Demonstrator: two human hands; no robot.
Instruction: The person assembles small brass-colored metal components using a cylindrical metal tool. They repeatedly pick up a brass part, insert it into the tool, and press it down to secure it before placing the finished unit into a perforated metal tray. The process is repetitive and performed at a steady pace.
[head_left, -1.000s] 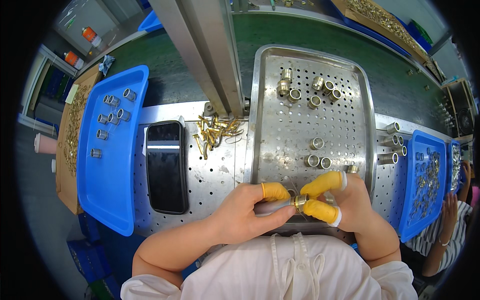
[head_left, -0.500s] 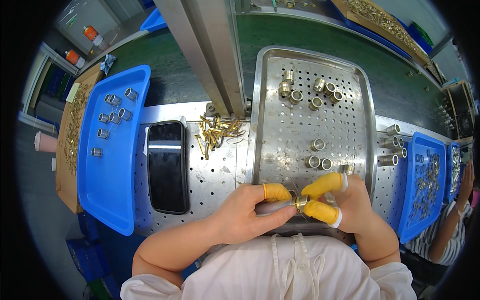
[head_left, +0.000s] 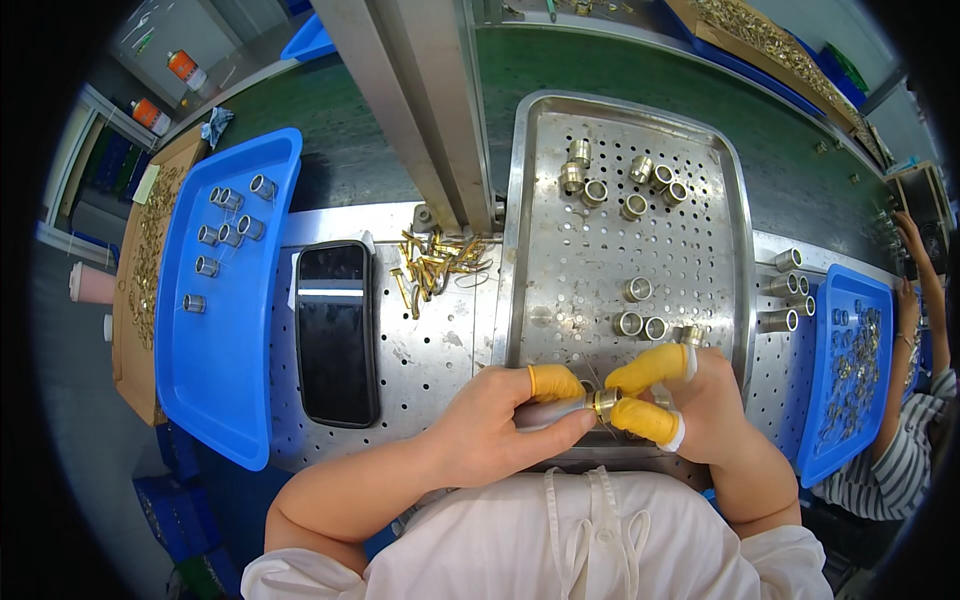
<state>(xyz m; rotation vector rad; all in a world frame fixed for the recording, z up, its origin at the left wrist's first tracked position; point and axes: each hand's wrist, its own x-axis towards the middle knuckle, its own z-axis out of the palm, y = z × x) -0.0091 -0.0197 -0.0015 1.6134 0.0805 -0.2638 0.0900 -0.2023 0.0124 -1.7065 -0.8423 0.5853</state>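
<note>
My left hand (head_left: 500, 412) is closed round a smooth grey cylindrical piece (head_left: 550, 412), with a yellow finger cot on one finger. A brass-coloured metal ring (head_left: 604, 403) sits at that piece's right end, and thin wires stick out beside it. My right hand (head_left: 700, 405) pinches the ring between two fingers in yellow cots. Both hands are over the near edge of a perforated metal tray (head_left: 745, 250). Several short metal sleeves (head_left: 639, 290) stand or lie in the tray, one of them close to my right fingertips. The ring's inside is hidden.
A blue tray (head_left: 215, 370) with wired sleeves stands at the left, beside a black phone (head_left: 336, 340). Brass strips (head_left: 430, 265) lie by a metal post (head_left: 420, 110). Loose sleeves (head_left: 787, 260) and another blue tray (head_left: 810, 440) are at the right, near a co-worker's arms (head_left: 895, 375).
The co-worker at the right has reached farther forward, and both their arms now show. My hands keep almost the same place and grip.
</note>
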